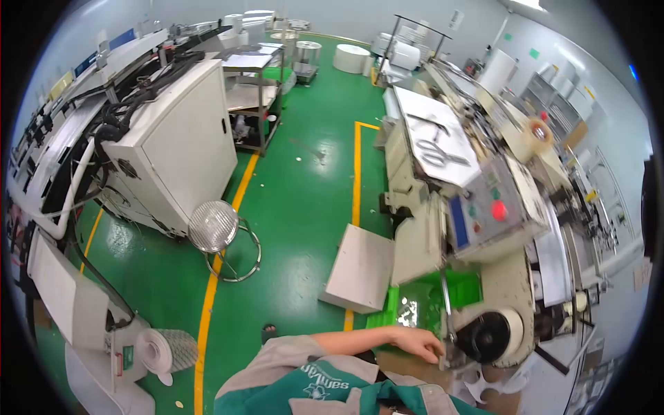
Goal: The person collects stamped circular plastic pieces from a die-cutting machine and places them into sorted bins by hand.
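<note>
The left hand (pixel 419 343) was found laid, fingers bent downward, against the machine's lower edge, just beside the black reel (pixel 492 337) and below the green bin (pixel 462 287). Whether anything was pinched could not be told.

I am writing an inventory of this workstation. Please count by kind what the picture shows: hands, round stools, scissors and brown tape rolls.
Hands: 1, against the machine
Round stools: 1
Scissors: 1
Brown tape rolls: 1
Total: 4
</note>
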`<state>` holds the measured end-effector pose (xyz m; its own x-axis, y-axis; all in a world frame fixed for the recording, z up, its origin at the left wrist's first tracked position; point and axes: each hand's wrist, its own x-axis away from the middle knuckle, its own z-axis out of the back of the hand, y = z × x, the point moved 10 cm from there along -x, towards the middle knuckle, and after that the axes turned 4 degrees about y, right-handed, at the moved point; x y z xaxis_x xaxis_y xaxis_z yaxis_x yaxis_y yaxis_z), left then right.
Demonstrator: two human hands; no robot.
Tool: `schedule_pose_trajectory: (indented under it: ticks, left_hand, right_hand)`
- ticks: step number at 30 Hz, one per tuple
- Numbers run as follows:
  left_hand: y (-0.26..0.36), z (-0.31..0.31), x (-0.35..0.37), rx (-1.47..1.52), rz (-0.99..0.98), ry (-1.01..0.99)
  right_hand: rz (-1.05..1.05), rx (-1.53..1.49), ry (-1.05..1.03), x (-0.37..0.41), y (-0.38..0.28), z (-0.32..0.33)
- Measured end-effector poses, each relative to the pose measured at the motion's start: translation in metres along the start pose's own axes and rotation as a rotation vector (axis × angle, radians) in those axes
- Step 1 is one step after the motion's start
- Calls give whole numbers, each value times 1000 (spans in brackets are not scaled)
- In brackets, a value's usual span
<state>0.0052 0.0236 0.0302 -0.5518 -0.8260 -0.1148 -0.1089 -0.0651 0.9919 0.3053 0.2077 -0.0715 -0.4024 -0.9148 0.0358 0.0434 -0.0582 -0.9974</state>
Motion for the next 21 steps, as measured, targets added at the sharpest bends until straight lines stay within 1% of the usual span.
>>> schedule_pose_trajectory:
  ticks: [1,3,5,7,9,11,13,14,15,16,18,19,20,21]
  left_hand:
    - [3,42,39,-78,72,60]
    - [12,120,99,27,160,215]
    - [21,189,142,286,65,366]
    - [20,252,170,436,51,395]
    - [16,319,188,425,63,388]
    - [5,398,204,372,105,430]
    - [-16,492,223,323,125,493]
    - [-27,545,237,378,161,568]
    - [-46,601,254,413,212,682]
    - [-73,660,279,396,252,838]
    - [-131,766,355,487,389,1202]
    - [-165,808,405,555,373,1391]
    - [-195,845,461,493,461,1545]
    - [-207,867,514,387,644,1690]
  right_hand:
    - [52,87,-28,26,-13,-43]
    - [116,223,-113,74,-31,-127]
    - [156,339,-195,116,-40,-194]
    - [180,425,-267,150,-36,-258]
    - [183,507,-342,175,-14,-322]
    - [173,585,-390,196,17,-388]
    - [150,639,-453,209,55,-464]
    - [137,660,-494,215,72,-507]
    - [122,677,-535,223,87,-554]
    - [111,676,-578,228,100,-608]
    - [113,633,-680,243,114,-727]
    - [123,580,-727,250,109,-797]
    - [142,523,-756,252,101,-868]
    - [123,474,-726,243,91,-944]
